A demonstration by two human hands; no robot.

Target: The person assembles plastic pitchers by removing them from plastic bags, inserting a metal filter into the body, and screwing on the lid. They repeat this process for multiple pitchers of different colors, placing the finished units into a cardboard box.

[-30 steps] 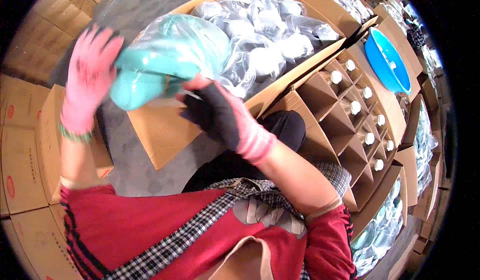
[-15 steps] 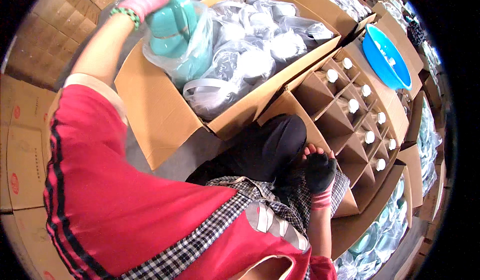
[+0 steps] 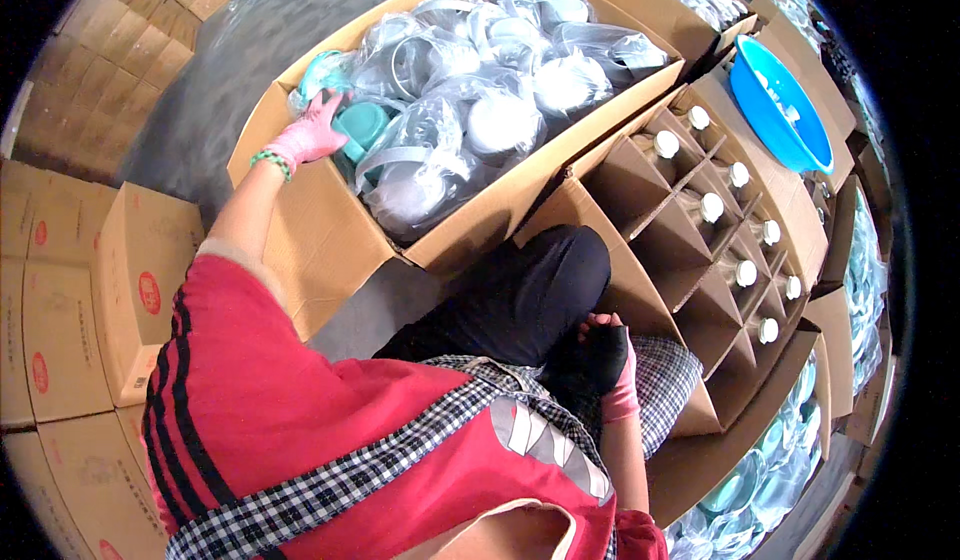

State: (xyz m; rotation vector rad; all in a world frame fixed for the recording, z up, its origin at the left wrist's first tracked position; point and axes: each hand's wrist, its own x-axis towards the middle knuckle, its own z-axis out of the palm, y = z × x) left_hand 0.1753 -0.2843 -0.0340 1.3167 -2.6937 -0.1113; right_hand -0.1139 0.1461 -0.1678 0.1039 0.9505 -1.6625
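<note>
My left hand [image 3: 312, 135], in a pink glove, reaches into the near left corner of an open cardboard box [image 3: 455, 245]. Its fingers close on a teal jug [image 3: 362, 125] there, whose rounded top shows beside the hand. Another teal piece [image 3: 325, 72] in clear plastic lies just beyond the fingers. White and grey jugs [image 3: 500, 120] in clear bags fill the rest of the box. My right hand [image 3: 607, 355], in a black and pink fingerless glove, rests on my lap with its fingers curled; I see nothing in it.
Right of my knee stands a divided carton [image 3: 625, 310] with several white-capped bottles [image 3: 711, 207] in its cells. A blue basin [image 3: 775, 100] with small white pieces sits on its far flap. Bagged teal jugs [image 3: 740, 480] fill a box at lower right. Cartons [image 3: 150, 290] are stacked at left.
My left hand has come down and nearer from above the box's far left side. The bagged teal jug it held up is now down in the box. My right hand has turned slightly on my lap.
</note>
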